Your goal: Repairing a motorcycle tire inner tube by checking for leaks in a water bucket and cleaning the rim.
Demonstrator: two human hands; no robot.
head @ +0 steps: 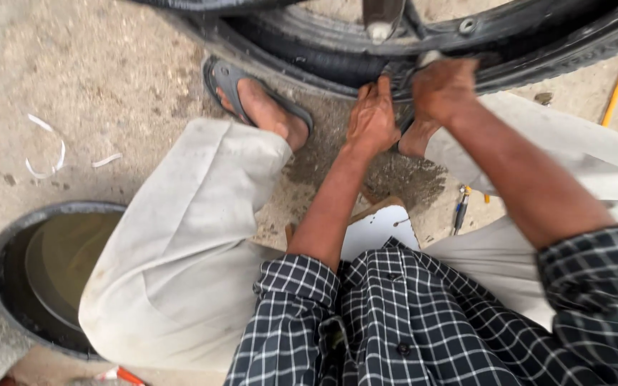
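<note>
The black rubber tyre (423, 53) is laid on the concrete ground ahead and pinned by a sandalled foot (262, 107). The left hand (370, 118) is pressed against its edge, fingers curled; the right hand (443, 87) is closed on its bead, apparently for leverage.

A black rubber tyre (538, 61) lies on the concrete, dusty and worn.

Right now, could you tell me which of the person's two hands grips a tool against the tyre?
The right hand; it clutches a tool while the left hand presses the tyre barehanded.
</note>
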